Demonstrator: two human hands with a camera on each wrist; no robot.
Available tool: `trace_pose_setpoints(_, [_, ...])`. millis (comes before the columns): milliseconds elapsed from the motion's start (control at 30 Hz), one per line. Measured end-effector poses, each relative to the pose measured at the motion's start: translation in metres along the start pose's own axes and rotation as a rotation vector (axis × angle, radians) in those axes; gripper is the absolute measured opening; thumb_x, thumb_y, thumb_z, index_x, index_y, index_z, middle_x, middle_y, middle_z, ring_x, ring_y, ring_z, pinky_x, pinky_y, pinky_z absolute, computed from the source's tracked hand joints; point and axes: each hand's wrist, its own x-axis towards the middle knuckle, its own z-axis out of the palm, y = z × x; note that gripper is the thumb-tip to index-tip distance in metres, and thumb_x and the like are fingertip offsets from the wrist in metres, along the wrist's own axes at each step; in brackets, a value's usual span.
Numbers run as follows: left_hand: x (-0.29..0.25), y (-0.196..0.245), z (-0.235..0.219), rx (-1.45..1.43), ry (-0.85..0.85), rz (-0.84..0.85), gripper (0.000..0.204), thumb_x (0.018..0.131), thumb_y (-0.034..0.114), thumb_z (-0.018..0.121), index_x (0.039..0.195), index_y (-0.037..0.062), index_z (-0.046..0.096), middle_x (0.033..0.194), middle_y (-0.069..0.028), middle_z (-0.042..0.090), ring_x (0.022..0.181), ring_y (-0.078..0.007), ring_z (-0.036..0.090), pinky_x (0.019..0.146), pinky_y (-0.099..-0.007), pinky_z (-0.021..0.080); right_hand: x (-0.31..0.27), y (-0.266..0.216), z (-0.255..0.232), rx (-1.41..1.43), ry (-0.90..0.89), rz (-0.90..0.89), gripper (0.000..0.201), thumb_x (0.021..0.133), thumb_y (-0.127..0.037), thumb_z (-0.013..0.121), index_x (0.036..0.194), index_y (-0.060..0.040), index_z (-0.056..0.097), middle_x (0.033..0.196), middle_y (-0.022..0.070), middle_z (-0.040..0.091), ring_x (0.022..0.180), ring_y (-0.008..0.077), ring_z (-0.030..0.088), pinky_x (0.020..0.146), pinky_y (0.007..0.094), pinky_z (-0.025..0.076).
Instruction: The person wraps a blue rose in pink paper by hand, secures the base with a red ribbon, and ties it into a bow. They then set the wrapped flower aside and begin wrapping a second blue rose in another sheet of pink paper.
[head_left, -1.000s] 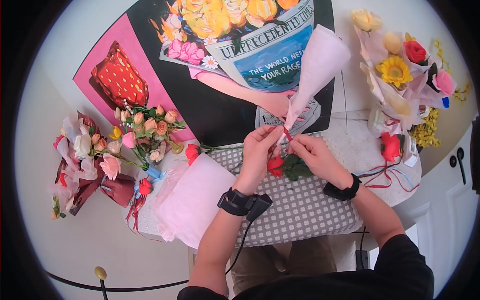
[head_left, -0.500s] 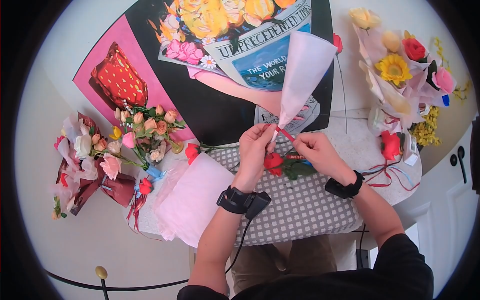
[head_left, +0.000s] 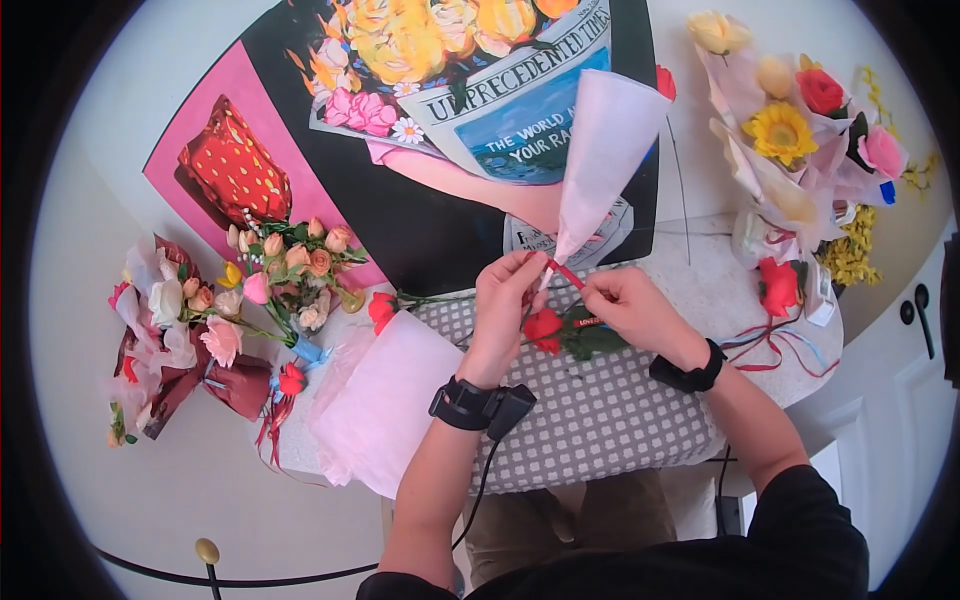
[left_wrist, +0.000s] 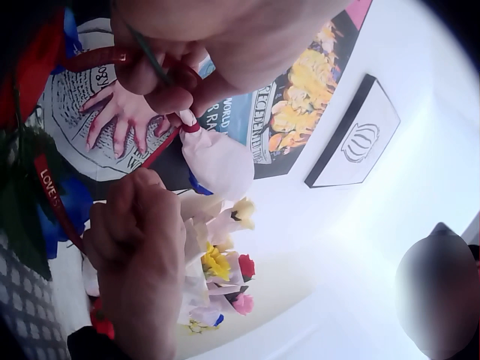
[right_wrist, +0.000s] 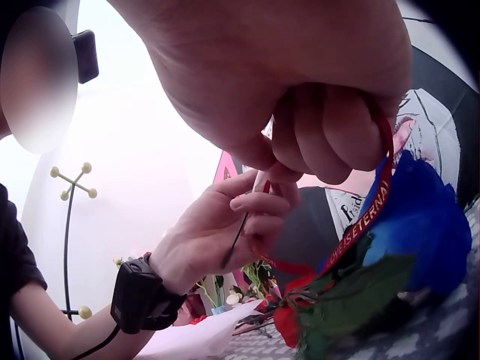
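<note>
A pale pink paper cone (head_left: 612, 150) stands upright, wide end up, its narrow end pinched in the left hand (head_left: 505, 310). Round that narrow end runs a red ribbon (head_left: 568, 274), pulled taut to the right hand (head_left: 640, 312), whose curled fingers grip it. Lettering shows on the ribbon's loose part (right_wrist: 358, 229) in the right wrist view. A dark thin stem (right_wrist: 235, 240) pokes down out of the left hand. Below the hands lie a red rose (head_left: 543, 330) and green leaves (head_left: 592, 340); a blue flower (right_wrist: 424, 225) is beside them in the right wrist view.
Pink paper sheets (head_left: 385, 400) lie left on a grey dotted cloth (head_left: 600, 420). Bouquets stand at the left (head_left: 185, 330) and right (head_left: 790, 150). A painted board (head_left: 420, 220) leans behind. Ribbons (head_left: 775, 345) and a red rose (head_left: 780, 288) lie at the right.
The cone has tilted more upright and moved slightly down and left. The ribbon has been drawn out between the hands, with the right hand a little further from the left.
</note>
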Motion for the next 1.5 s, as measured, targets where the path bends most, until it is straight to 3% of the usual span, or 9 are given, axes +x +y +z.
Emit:
trace_pose_setpoints(33, [0.000, 0.001, 0.001, 0.053, 0.021, 0.005, 0.017, 0.100, 0.019, 0.066, 0.092, 0.0044, 0.068, 0.067, 0.0054, 0.051, 0.054, -0.0048, 0.044, 0.051, -0.0218, 0.029, 0.001, 0.002, 0.001, 0.000, 0.000, 0.000, 0.024, 0.097, -0.011, 0.056, 0.080, 0.0051, 0.057, 0.065, -0.0031, 0.046, 0.063, 0.0041, 0.041, 0.055, 0.0268, 0.035])
trace_pose_setpoints(100, [-0.001, 0.002, 0.003, 0.055, 0.019, -0.003, 0.018, 0.100, 0.020, 0.067, 0.091, 0.0045, 0.068, 0.066, 0.0056, 0.051, 0.053, -0.0049, 0.043, 0.050, -0.0217, 0.029, 0.002, 0.007, 0.003, -0.025, 0.055, -0.013, 0.024, 0.090, -0.015, 0.059, 0.082, 0.0069, 0.060, 0.059, 0.0139, 0.048, 0.055, 0.0169, 0.045, 0.055, 0.0361, 0.039])
trace_pose_setpoints(200, [-0.001, 0.001, 0.002, 0.047, -0.004, -0.014, 0.018, 0.100, 0.020, 0.067, 0.091, 0.0049, 0.068, 0.065, 0.0058, 0.050, 0.053, -0.0049, 0.043, 0.050, -0.0216, 0.029, 0.001, 0.005, 0.003, -0.032, 0.054, 0.005, 0.023, 0.090, -0.015, 0.059, 0.082, 0.0070, 0.060, 0.059, 0.0154, 0.049, 0.054, 0.0189, 0.045, 0.056, 0.0372, 0.040])
trace_pose_setpoints(333, [-0.001, 0.003, 0.001, -0.004, -0.084, -0.044, 0.018, 0.101, 0.021, 0.066, 0.091, 0.0061, 0.067, 0.065, 0.0059, 0.049, 0.053, -0.0049, 0.043, 0.050, -0.0215, 0.028, 0.001, 0.002, 0.001, -0.035, 0.048, 0.029, 0.023, 0.091, -0.015, 0.059, 0.082, 0.0068, 0.060, 0.059, 0.0137, 0.049, 0.055, 0.0171, 0.045, 0.055, 0.0364, 0.039])
trace_pose_setpoints(533, [0.001, 0.000, -0.004, -0.007, -0.019, -0.026, 0.017, 0.102, 0.022, 0.064, 0.095, 0.0069, 0.064, 0.067, 0.0060, 0.050, 0.054, -0.0035, 0.042, 0.050, -0.0215, 0.028, 0.001, 0.000, 0.004, 0.010, 0.030, 0.006, 0.025, 0.095, -0.015, 0.057, 0.081, 0.0059, 0.060, 0.058, 0.0101, 0.047, 0.056, 0.0119, 0.043, 0.054, 0.0339, 0.038])
trace_pose_setpoints(733, [0.006, -0.009, -0.009, -0.012, 0.007, -0.013, 0.015, 0.102, 0.018, 0.065, 0.098, 0.0035, 0.064, 0.073, 0.0050, 0.055, 0.054, -0.0025, 0.042, 0.048, -0.0205, 0.029, -0.005, -0.020, 0.002, -0.148, -0.012, -0.144, 0.024, 0.096, -0.016, 0.064, 0.083, 0.0034, 0.059, 0.061, 0.0102, 0.050, 0.055, 0.0240, 0.051, 0.055, 0.0360, 0.041])
trace_pose_setpoints(800, [0.007, -0.014, -0.011, -0.012, 0.012, -0.018, 0.014, 0.102, 0.017, 0.065, 0.099, 0.0031, 0.064, 0.073, 0.0049, 0.055, 0.054, -0.0025, 0.042, 0.048, -0.0202, 0.029, -0.002, -0.012, 0.005, -0.233, 0.065, -0.413, 0.022, 0.095, -0.017, 0.067, 0.085, 0.0010, 0.060, 0.071, 0.0096, 0.053, 0.063, 0.0286, 0.057, 0.057, 0.0382, 0.043])
trace_pose_setpoints(1200, [0.005, -0.027, -0.004, 0.037, 0.023, -0.012, 0.013, 0.101, 0.015, 0.066, 0.100, 0.0024, 0.065, 0.074, 0.0035, 0.061, 0.052, -0.0016, 0.045, 0.046, -0.0186, 0.032, -0.010, -0.034, 0.006, -0.362, 0.072, -0.475, 0.011, 0.090, -0.010, 0.070, 0.092, -0.0012, 0.063, 0.107, 0.0077, 0.060, 0.081, 0.0260, 0.065, 0.068, 0.0379, 0.054])
trace_pose_setpoints(1500, [-0.002, -0.025, 0.006, 0.146, 0.008, -0.066, 0.005, 0.098, 0.006, 0.064, 0.100, 0.0009, 0.066, 0.075, 0.0027, 0.063, 0.056, -0.0002, 0.047, 0.049, -0.0181, 0.034, -0.007, -0.030, 0.001, -0.311, 0.030, -0.589, 0.012, 0.086, -0.005, 0.068, 0.097, -0.0005, 0.065, 0.111, 0.0108, 0.063, 0.094, 0.0301, 0.064, 0.077, 0.0398, 0.054])
